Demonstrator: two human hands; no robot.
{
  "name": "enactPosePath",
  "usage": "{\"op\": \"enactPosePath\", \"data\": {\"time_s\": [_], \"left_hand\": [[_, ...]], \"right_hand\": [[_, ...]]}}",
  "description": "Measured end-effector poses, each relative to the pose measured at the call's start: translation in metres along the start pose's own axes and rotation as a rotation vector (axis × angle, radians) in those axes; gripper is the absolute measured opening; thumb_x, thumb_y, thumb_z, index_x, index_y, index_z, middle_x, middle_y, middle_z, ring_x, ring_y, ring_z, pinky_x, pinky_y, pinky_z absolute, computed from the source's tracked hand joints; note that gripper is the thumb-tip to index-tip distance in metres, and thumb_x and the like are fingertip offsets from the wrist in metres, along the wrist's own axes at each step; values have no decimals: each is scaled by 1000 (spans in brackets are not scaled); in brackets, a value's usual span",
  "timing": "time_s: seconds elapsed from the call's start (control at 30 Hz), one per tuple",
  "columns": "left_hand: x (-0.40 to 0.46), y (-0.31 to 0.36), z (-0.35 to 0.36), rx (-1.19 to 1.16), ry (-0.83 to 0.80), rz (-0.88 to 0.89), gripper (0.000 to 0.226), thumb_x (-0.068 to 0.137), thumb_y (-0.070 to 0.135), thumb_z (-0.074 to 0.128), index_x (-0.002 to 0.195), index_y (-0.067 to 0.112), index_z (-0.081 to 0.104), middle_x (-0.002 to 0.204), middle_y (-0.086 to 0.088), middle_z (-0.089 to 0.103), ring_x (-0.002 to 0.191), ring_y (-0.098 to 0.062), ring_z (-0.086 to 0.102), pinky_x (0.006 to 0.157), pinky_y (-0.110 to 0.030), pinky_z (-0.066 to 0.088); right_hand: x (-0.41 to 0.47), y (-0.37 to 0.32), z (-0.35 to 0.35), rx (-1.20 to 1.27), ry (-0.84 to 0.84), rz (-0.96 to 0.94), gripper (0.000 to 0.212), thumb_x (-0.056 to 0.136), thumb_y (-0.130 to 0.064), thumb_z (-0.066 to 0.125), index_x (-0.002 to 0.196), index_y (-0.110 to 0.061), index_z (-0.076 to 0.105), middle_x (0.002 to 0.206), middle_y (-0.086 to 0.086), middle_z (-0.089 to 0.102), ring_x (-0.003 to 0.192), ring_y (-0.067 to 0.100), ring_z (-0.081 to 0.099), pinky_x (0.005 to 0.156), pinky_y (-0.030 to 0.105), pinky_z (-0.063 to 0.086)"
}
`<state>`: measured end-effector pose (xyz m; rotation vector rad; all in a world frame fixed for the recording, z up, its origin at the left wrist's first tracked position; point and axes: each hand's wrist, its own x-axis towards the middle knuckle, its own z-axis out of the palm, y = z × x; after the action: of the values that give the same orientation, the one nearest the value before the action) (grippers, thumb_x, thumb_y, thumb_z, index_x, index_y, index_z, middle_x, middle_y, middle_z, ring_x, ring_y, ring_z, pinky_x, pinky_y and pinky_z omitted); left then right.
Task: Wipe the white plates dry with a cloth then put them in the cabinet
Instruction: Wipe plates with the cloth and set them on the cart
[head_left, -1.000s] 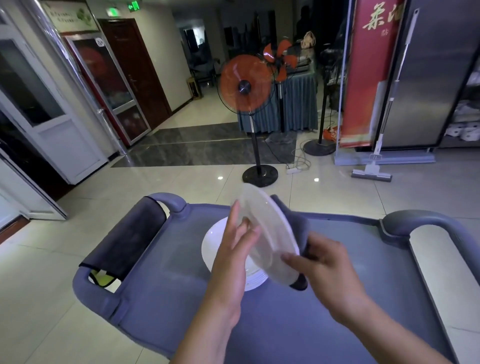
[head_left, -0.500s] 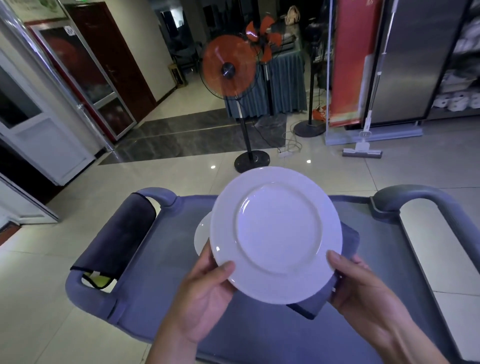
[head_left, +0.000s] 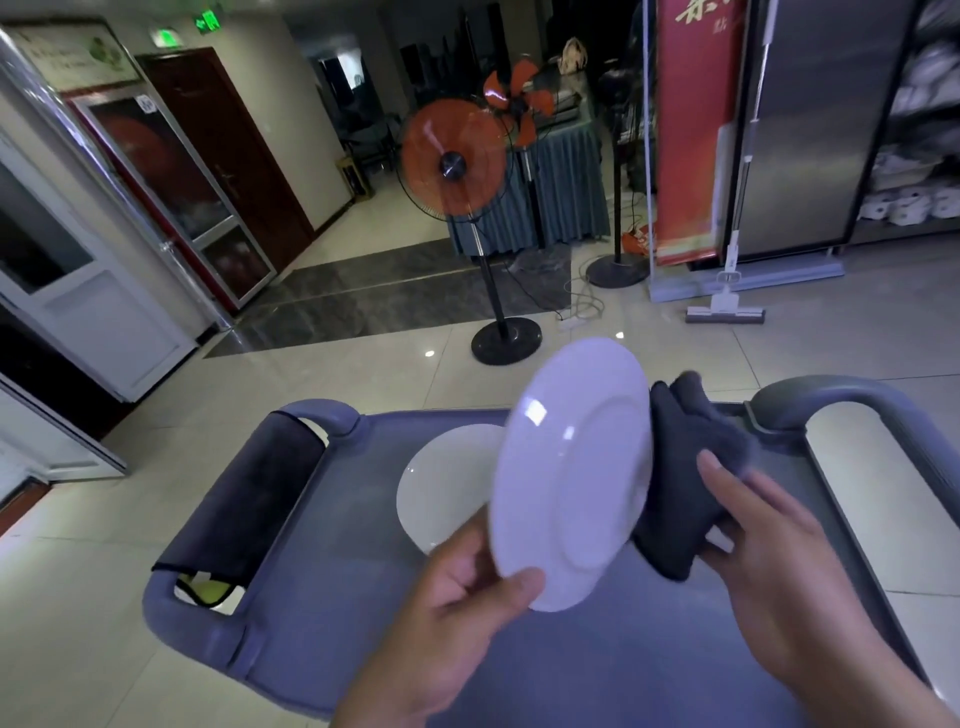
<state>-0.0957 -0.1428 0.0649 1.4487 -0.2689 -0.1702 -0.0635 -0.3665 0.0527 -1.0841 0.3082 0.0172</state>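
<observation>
Tiled lobby behind a grey cart surface (head_left: 311, 519). Left hand (head_left: 457, 597) pinched a white plate's (head_left: 571, 478) rim; right hand (head_left: 769, 530) gripped a dark cloth (head_left: 685, 467). Plate looked rigid, slick, breakable.

The room is dim, darkest toward the far doorway. Small bright ceiling-light reflections dot the glossy floor (head_left: 431, 358), and a glare spot sits on the raised plate (head_left: 574, 478). The cloth (head_left: 685, 467) is motion-blurred at its top edge. Wide-angle distortion bends the door frames at the left.
</observation>
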Motion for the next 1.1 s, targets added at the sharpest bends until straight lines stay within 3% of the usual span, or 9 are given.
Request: {"op": "enactPosePath", "data": {"time_s": [0.33, 0.4, 0.43, 0.5, 0.6, 0.7, 0.9, 1.0, 1.1], "left_hand": [[5, 5, 15, 190, -69, 24, 54, 99, 1, 57, 143, 31, 56, 142, -1, 63, 135, -20, 55, 108, -29, 44], [5, 8, 17, 182, -49, 53, 54, 98, -1, 57, 145, 28, 56, 143, -3, 62, 137, -23, 54, 109, -30, 44], [4, 9, 19, 166, -31, 66, 56, 98, -3, 57, 144, 29, 57, 142, -3, 63, 137, -23, 54, 109, -30, 45], [2, 10, 24, 122, 27, 78, 61, 94, -4, 57, 140, 36, 59, 139, -2, 65, 135, -21, 56, 106, -27, 46], [1, 11, 29, 80, 106, 122, 60, 92, -4, 61, 133, 40, 64, 136, -1, 68, 132, -21, 60, 101, -26, 50], [2, 12, 30, 57, 169, 149, 57, 95, -4, 62, 126, 43, 69, 130, 0, 71, 124, -20, 66, 94, -25, 54], [-5, 11, 15, 3, 193, 97, 49, 65, 15, 70, 109, 38, 77, 107, 1, 78, 106, -16, 72, 83, -26, 57], [-11, 6, 6, -278, 177, 63, 68, 64, 17, 73, 131, 13, 67, 128, -20, 67, 125, -42, 59, 99, -49, 53], [-14, 6, 6, -497, 200, 40, 82, 82, 42, 79, 148, 3, 49, 151, -24, 50, 141, -42, 46, 115, -59, 37]], "right_hand": [[1, -47, 45, -233, -238, -366, 47, 99, -8, 58, 56, -25, 66, 57, -15, 50, 57, 0, 46, 59, 11, 31], [-8, -49, 54, -261, -341, -450, 28, 96, -6, 62, 70, -11, 72, 82, 6, 66, 89, -1, 65, 85, 16, 43], [-11, -46, 56, -301, -382, -465, 15, 94, -8, 66, 81, -6, 73, 100, 14, 67, 120, 4, 59, 110, 27, 32], [-16, -35, 60, -358, -414, -474, 12, 92, -11, 70, 96, -19, 78, 111, -3, 74, 145, -4, 30, 114, 30, 31], [-27, -22, 66, -341, -439, -492, 24, 89, -17, 71, 102, -35, 79, 119, -28, 68, 147, -9, 19, 115, 36, 30], [-33, -7, 63, -304, -570, -457, 25, 86, -19, 68, 105, -31, 79, 121, -24, 69, 149, -5, 20, 118, 47, 29], [-32, 9, 46, -282, -707, -375, 32, 83, -17, 73, 111, -32, 78, 140, -20, 59, 147, -4, 25, 121, 38, 28], [-21, 10, 30, -445, -799, -460, 39, 80, -14, 75, 112, -36, 77, 152, -23, 44, 149, 2, 27, 120, 30, 28], [-13, 6, 17, -639, -903, -635, 42, 80, -16, 77, 117, -35, 75, 158, -16, 38, 151, 11, 26, 121, 32, 24]]}}
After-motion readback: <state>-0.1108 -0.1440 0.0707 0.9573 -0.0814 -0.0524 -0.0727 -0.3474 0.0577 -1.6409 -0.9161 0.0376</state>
